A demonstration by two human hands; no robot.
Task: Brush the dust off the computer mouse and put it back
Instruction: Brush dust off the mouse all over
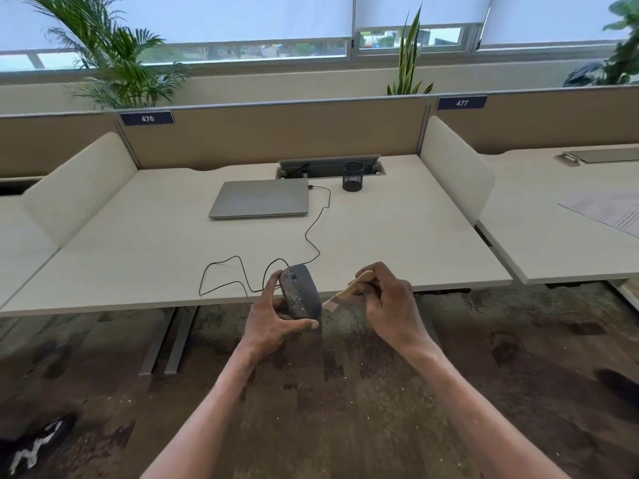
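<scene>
Two numbers can be read, both in white digits on small dark blue rectangular tags fixed along the top edge of the long tan fabric partition behind the desks. The tag reading "476" sits toward the left end of that partition; the tag reading "477" sits toward its right end. The white printed paper sheet, lying below and right of the "477" tag, carries lines of print too small to read.

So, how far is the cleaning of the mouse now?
Done: the mouse is lifted off the desk by the left hand. In hand: the right hand holds the brush against it; dust still shows on one face. Left: finish brushing, then put it back.
</scene>
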